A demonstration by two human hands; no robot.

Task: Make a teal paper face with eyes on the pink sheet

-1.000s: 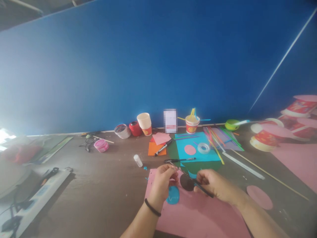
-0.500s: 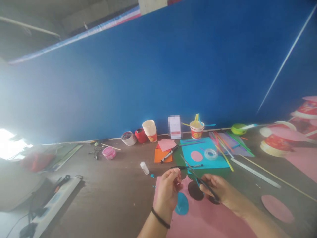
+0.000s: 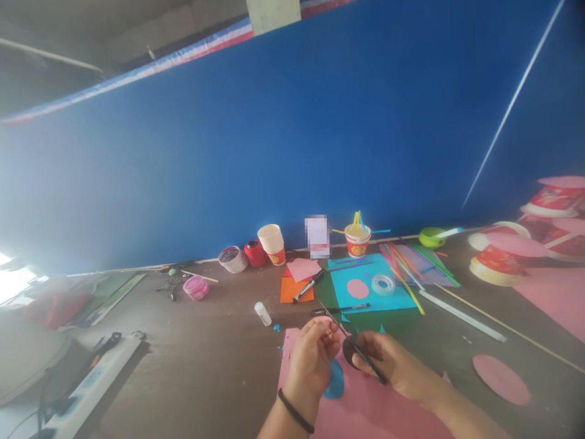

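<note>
My left hand (image 3: 315, 350), a dark band on its wrist, pinches a small pink piece of paper (image 3: 326, 319). In my right hand (image 3: 377, 360) are dark scissors (image 3: 361, 352), their blades pointing up and left, close beside the pink piece. Beneath both hands lies a large pink sheet (image 3: 365, 405). A blue paper circle (image 3: 336, 381) and a black circle (image 3: 350, 352) rest on that sheet, each partly hidden by a hand. Behind the hands, a blue sheet (image 3: 406, 297) bears a pink circle (image 3: 358, 289) and a roll of clear tape (image 3: 382, 285).
A glue stick (image 3: 262, 313) stands left of the pink sheet. Paper cups (image 3: 271, 244), a red spool (image 3: 255, 253) and a cup with straws (image 3: 357, 241) line the blue wall. A pink disc (image 3: 501, 379) lies right; a power strip (image 3: 94, 384) lies left.
My right hand has moved left, bringing the scissors' blades next to the pink piece in my left hand. The whole view has shifted slightly.
</note>
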